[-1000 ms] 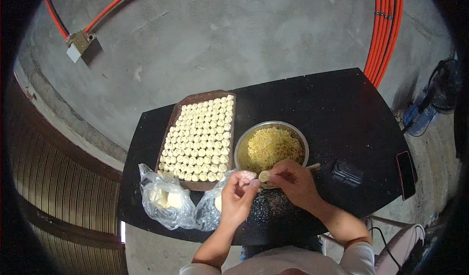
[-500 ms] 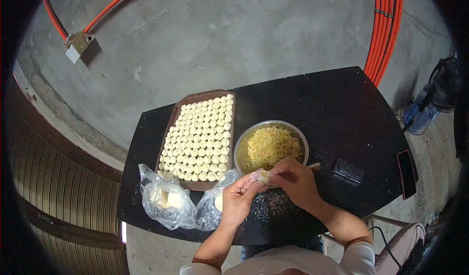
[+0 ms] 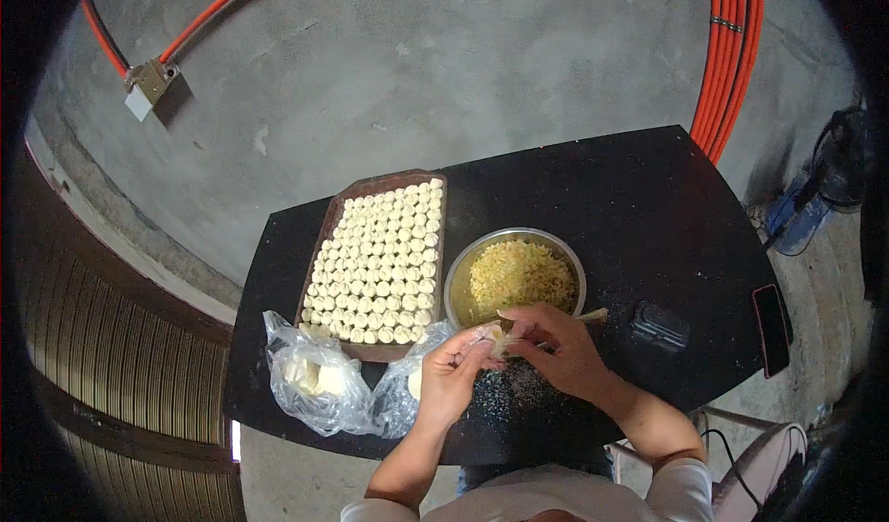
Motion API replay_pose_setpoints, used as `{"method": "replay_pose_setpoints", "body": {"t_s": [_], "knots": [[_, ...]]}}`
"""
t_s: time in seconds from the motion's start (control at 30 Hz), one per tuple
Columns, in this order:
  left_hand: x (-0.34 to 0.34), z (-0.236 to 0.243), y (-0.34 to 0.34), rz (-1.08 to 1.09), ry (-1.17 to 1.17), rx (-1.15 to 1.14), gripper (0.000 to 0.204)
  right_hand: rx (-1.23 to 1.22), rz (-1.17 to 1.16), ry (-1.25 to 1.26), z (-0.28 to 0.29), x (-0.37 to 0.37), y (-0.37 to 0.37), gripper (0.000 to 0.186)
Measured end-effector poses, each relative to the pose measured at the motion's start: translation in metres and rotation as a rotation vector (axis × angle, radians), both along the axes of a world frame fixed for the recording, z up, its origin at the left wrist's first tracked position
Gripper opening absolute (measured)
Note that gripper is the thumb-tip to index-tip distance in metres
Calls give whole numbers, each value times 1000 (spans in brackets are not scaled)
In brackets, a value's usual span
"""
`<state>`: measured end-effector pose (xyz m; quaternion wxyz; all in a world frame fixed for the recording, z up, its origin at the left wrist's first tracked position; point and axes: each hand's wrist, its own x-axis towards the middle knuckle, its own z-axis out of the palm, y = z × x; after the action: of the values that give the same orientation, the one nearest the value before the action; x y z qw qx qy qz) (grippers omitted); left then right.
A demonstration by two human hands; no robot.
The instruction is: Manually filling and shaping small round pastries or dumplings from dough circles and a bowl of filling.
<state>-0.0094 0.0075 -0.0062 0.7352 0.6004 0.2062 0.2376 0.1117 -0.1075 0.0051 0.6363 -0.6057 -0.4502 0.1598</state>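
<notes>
Near the front edge of the bowl, my left hand (image 3: pixel 454 366) holds a small dumpling (image 3: pixel 498 339) in a pale, thin wrapper, with a spot of yellow filling showing. The fingers of my right hand (image 3: pixel 556 346) are closed on the wrapper's right edge, partly covering it. Just beyond my hands is a steel bowl (image 3: pixel 451 290) of chopped yellow-and-green filling (image 3: pixel 520 274). To its left lies a brown tray (image 3: pixel 443 244) with rows of folded dumplings (image 3: pixel 380 263). A pale flat stick end (image 3: pixel 593 316) shows behind my right hand.
Two clear plastic bags with pale wrappers, a left bag (image 3: pixel 319 388) and a right bag (image 3: pixel 398 397), lie at the front left. A dark plastic box (image 3: pixel 659 325) and a phone (image 3: pixel 770 330) sit on the right of the black table (image 3: pixel 630 198). White flour-like specks dust the front.
My right fingers have shifted slightly and spread a little at the wrapper's edge, and more of the wrapper shows. My left hand stays nearly in place; tray, bowl and bags are unmoved.
</notes>
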Motion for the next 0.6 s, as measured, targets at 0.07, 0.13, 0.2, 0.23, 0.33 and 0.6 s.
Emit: {"method": "replay_pose_setpoints", "body": {"t_s": [0.07,0.13,0.2,0.23,0.33,0.6], "knots": [[-2,0,1,-6,18,32,23,-82,93,180,2,2,-1,19],[-2,0,2,-15,37,62,22,-81,113,138,-1,6,-3,18],[-3,2,3,-37,71,96,21,-80,134,95,-4,6,-2,17],[-4,2,3,-36,71,96,21,-59,156,205,-5,5,-2,14],[-2,2,3,-79,43,114,27,-52,155,331,-11,6,-1,10],[-1,2,0,-79,-107,-63,25,0,25,137,-11,3,-1,11]]}}
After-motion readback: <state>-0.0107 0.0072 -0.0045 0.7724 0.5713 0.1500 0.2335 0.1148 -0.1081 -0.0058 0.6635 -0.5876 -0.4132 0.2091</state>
